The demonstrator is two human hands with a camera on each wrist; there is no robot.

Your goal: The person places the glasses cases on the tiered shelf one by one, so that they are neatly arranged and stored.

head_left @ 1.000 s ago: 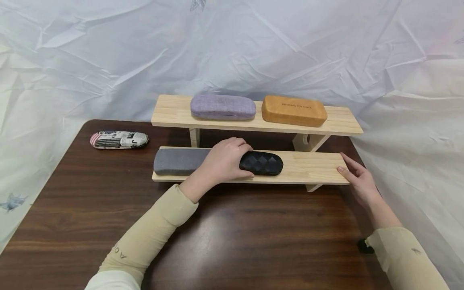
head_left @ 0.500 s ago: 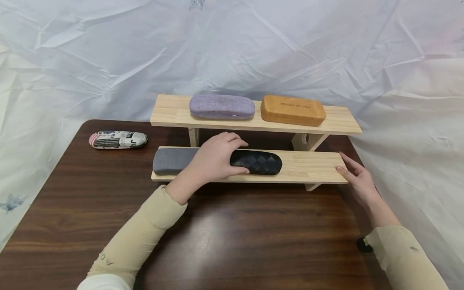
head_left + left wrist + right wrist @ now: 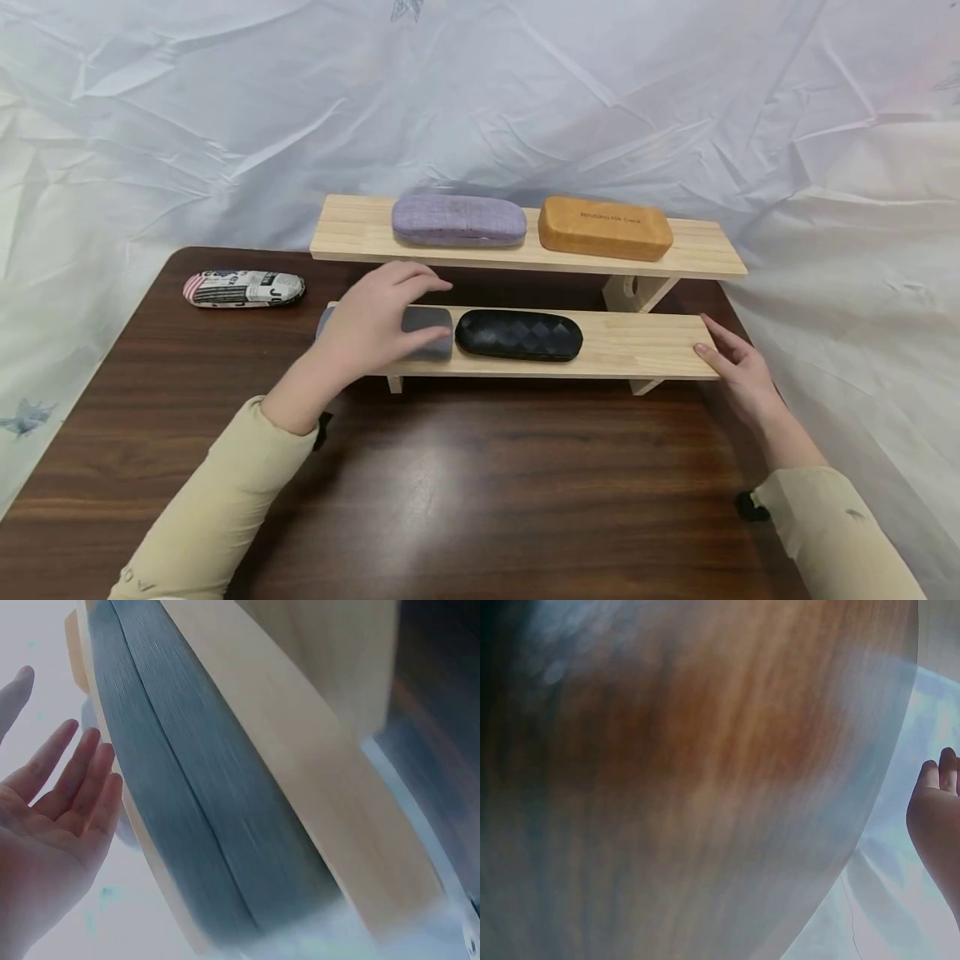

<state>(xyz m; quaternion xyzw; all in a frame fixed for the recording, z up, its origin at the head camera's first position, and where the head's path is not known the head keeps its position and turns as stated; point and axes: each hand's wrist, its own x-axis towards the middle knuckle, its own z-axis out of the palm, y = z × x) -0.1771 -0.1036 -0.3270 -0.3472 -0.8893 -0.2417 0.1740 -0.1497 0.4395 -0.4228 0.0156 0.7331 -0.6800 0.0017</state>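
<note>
My left hand [image 3: 363,321] hovers over the grey glasses case [image 3: 429,343] with thumb and fingers spread and nothing between them. In the left wrist view, the left palm [image 3: 52,832] faces the long side of that case, whose seam shows. To its right on the lower board lies a black glasses case [image 3: 519,335] with a woven diamond pattern. My right hand [image 3: 741,375] grips the right end of the lower board of the wooden two-tier shelf [image 3: 645,346], thumb on top and fingers at the far edge. The right wrist view catches only part of that hand.
On the upper board sit a lilac glasses case [image 3: 459,221] and a tan glasses case [image 3: 604,228]. A newsprint-patterned glasses case [image 3: 244,289] lies on the brown table [image 3: 480,483], left of the shelf. A white sheet [image 3: 480,100] hangs behind and along the right side.
My left hand has let go of the black glasses case and moved left, over the grey one. The black case stays on the lower board. My right hand has kept its grip on the shelf.
</note>
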